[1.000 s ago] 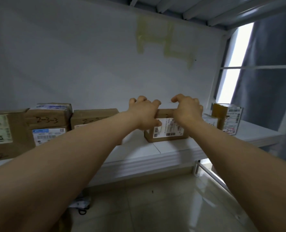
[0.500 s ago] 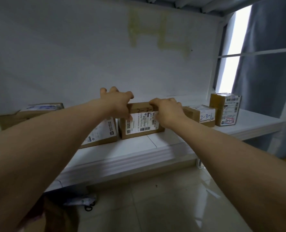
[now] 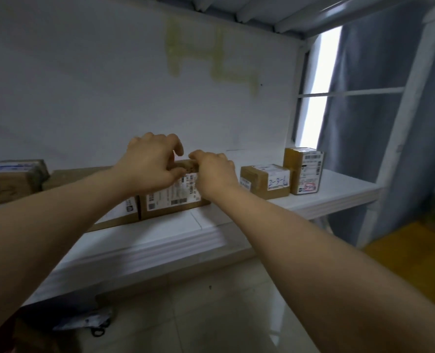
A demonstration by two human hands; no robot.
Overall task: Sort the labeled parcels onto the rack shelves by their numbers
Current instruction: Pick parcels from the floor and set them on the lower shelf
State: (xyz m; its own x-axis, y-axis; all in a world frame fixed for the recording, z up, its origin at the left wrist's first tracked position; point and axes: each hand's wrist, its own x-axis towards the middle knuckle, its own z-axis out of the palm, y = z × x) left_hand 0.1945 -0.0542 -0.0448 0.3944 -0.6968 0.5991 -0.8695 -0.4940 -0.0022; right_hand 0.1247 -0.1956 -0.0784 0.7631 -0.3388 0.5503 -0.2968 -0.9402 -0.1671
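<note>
A brown cardboard parcel [image 3: 172,200] with a white shipping label stands on the white rack shelf [image 3: 211,233], pushed up against a flatter parcel [image 3: 114,216] on its left. My left hand [image 3: 151,163] curls over the parcel's top left corner, with the thumb on the label face. My right hand [image 3: 215,173] grips its top right corner, fingers hooked over the top edge. The two hands almost touch above the parcel. Its handwritten number is hidden under them.
To the right stand a small parcel marked 2-3-6 [image 3: 264,180] and an upright parcel [image 3: 303,170]. More boxes [image 3: 10,180] line the shelf's left end. Scissors [image 3: 98,330] and a bag lie on the tiled floor below. A grey curtain [image 3: 364,110] hangs at right.
The parcel has slid left along the shelf until it meets the neighbouring box. My hands have drawn closer together on its top.
</note>
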